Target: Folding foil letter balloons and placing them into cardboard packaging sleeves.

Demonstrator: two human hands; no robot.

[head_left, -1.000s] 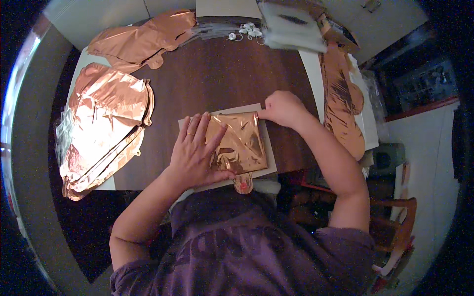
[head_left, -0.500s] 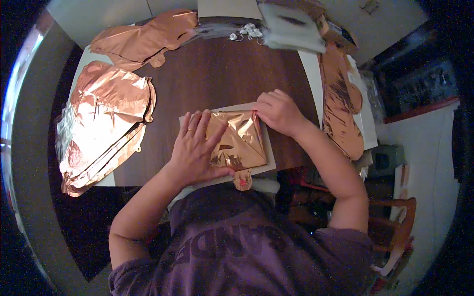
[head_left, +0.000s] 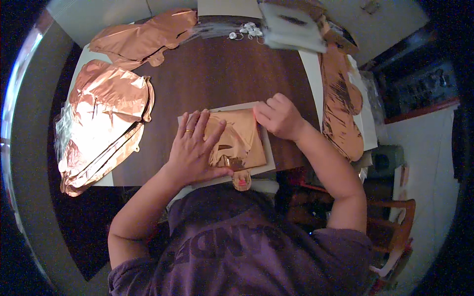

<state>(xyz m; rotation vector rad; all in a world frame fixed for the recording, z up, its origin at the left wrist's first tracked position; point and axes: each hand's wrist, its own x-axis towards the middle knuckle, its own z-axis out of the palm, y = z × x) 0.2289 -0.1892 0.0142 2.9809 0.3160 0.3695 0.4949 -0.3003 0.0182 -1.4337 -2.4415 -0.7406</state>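
Observation:
In front of me a copper-coloured foil balloon [head_left: 245,133] lies folded into a flat, creased square on a white card [head_left: 269,157]. Its narrow tab [head_left: 242,181], with a red mark, sticks out over the near edge. My left hand [head_left: 194,150] rests flat on the balloon's left side, fingers spread and thumb along the near edge; a ring is on one finger. At the far right corner, the curled fingers of my right hand [head_left: 279,117] pinch the foil's edge. Those fingertips are partly hidden.
Unfolded copper foil balloons lie in a stack [head_left: 108,106] at left, another sheet [head_left: 148,37] at far left, and more [head_left: 340,106] at right. Small white corded pieces [head_left: 251,30] and a clear plastic bag [head_left: 291,27] are at the back of the dark wooden table [head_left: 222,69].
The foil square looks smoother on its upper right part. My right hand has turned slightly at the corner, and my left hand has stayed nearly in place.

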